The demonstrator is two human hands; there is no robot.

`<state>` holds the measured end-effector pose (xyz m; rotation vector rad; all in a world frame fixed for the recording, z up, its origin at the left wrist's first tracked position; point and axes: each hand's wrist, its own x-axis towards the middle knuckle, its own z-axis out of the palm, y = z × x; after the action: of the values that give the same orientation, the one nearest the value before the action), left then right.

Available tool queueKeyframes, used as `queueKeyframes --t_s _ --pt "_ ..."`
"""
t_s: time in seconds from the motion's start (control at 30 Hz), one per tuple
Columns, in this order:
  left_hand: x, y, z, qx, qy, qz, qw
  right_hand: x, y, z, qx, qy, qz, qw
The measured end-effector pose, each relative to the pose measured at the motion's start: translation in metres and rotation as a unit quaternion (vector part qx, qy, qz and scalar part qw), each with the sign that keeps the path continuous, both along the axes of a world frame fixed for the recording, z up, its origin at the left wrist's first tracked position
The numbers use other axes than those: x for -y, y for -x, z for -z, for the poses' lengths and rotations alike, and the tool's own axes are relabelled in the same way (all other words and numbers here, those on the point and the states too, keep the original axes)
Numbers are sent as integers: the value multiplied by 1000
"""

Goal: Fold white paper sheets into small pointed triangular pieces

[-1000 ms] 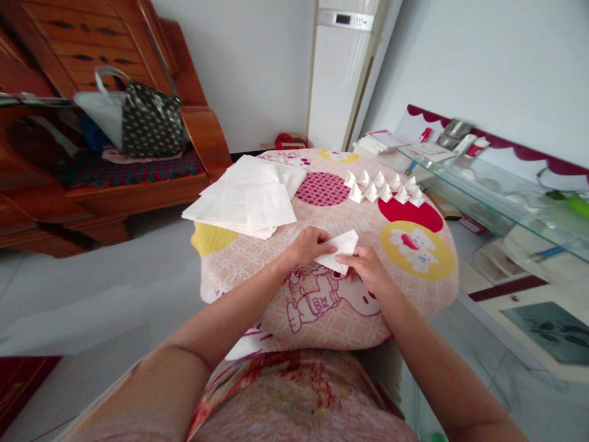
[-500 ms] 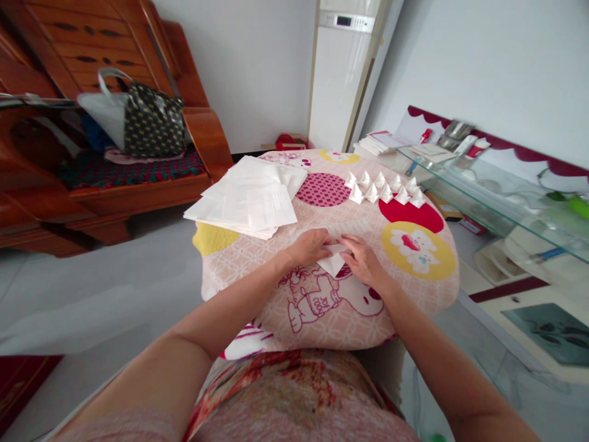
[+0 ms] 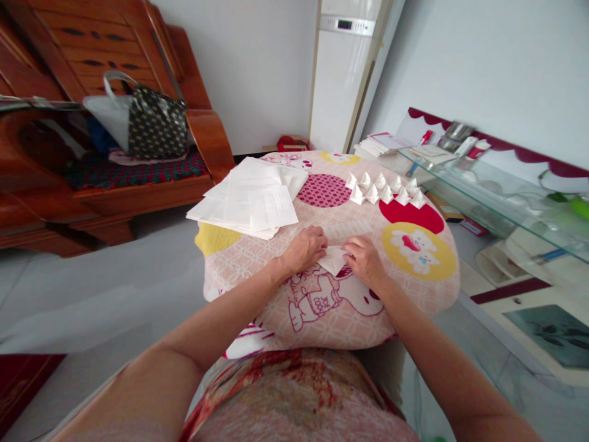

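A small piece of folded white paper point(image 3: 332, 260) lies in front of me on the patterned tablecloth point(image 3: 257, 264), its point toward me. My left hand point(image 3: 307, 247) grips its left side with curled fingers. At its right side, my right hand point(image 3: 364, 258) pinches the edge between thumb and fingers. Just beyond the hands lies a pale strip of paper point(image 3: 352, 229). Two rows of small folded paper pieces point(image 3: 386, 195) stand upright at the far right of the table. To the far left, a loose stack of white sheets point(image 3: 248, 205) is spread out.
Along the right runs a glass shelf point(image 3: 497, 184) with papers and metal cups, close to the table. A wooden sofa point(image 3: 151, 190) carrying a dark patterned bag point(image 3: 156, 126) stands at the left. A tall white cabinet unit point(image 3: 338, 86) rises behind the table.
My left hand has shifted slightly left and down along the folded paper. The right hand has moved a little, still at the paper's right side. The view has turned slightly.
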<state>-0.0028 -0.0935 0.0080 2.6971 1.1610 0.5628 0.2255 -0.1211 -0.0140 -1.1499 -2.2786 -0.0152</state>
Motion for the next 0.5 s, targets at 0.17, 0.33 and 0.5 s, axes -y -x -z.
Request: queueKeyframes --t_s 0.17,0.33,0.5 --pt "6 -6 -1 -5 2 13 1000 1 4 -2 48 -42 -7 998" --pt "9 -11 -2 -19 27 2 999 2 4 -1 72 -20 4 997" --pt "15 -8 2 -73 6 22 997 6 3 0 105 -17 -15 994"
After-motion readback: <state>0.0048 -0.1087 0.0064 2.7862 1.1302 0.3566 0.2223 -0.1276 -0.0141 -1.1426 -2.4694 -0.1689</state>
